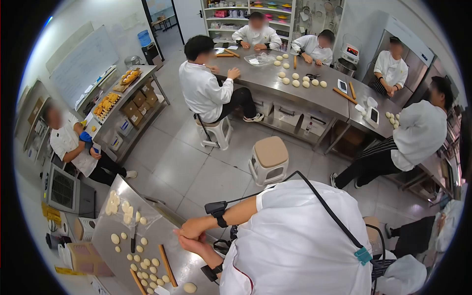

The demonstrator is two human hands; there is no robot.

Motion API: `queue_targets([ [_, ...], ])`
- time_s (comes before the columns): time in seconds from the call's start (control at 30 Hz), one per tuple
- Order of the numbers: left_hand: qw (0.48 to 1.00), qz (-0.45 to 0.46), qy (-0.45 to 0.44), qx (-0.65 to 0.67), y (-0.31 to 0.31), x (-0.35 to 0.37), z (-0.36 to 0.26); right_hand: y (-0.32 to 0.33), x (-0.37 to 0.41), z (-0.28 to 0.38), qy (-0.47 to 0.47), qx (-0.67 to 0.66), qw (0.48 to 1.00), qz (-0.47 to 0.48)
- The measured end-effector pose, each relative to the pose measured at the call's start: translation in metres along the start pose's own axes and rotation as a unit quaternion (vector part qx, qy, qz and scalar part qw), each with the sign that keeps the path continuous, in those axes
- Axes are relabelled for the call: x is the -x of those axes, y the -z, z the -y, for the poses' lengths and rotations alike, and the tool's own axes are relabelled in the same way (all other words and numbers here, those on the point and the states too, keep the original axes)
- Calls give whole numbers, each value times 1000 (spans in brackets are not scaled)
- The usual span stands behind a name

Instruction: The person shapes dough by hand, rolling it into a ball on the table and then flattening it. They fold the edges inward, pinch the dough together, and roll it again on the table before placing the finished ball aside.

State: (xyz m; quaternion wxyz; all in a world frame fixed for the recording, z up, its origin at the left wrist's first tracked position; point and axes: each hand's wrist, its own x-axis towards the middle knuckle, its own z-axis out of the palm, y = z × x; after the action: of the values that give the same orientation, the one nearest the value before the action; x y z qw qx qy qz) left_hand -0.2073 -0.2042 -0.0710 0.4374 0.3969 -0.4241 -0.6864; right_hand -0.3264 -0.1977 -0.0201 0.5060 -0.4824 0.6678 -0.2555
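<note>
My right hand (pixel 192 228) and my left hand (pixel 195 245) are brought together at the edge of the steel table (pixel 184 263). Fingers on both are curled in; anything between them is hidden. Closest to them on the table lies a wooden rolling pin (pixel 167 265), with a second rolling pin (pixel 137 281) further left. Several round dough balls (pixel 146 265) sit between and around the pins, and a larger dough ball (pixel 190 287) rests near the front. A dark-handled knife (pixel 132 240) lies beside flattened dough pieces (pixel 128 215) on clear plastic.
Across the room, people in white coats sit or stand around a long steel table (pixel 334 105) with dough balls (pixel 295 83) and rolling pins. A stool (pixel 270 160) stands on the tiled floor. One person stands left by a shelf table with trays of bread (pixel 106 105).
</note>
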Motion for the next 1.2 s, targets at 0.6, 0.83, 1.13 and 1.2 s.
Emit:
queue_targets([
  [0.6,928,12,339,152,-25,-2,-18,35,45,-23,283,155,937,-131],
  [0.83,949,24,300,99,-42,13,26,51,77,-68,313,154,927,-137],
  [1.13,950,198,231,69,-152,43,47,78,109,-117,62,158,878,-448],
  [1.2,943,224,243,41,-178,45,48,94,122,-126,35,212,855,-473],
])
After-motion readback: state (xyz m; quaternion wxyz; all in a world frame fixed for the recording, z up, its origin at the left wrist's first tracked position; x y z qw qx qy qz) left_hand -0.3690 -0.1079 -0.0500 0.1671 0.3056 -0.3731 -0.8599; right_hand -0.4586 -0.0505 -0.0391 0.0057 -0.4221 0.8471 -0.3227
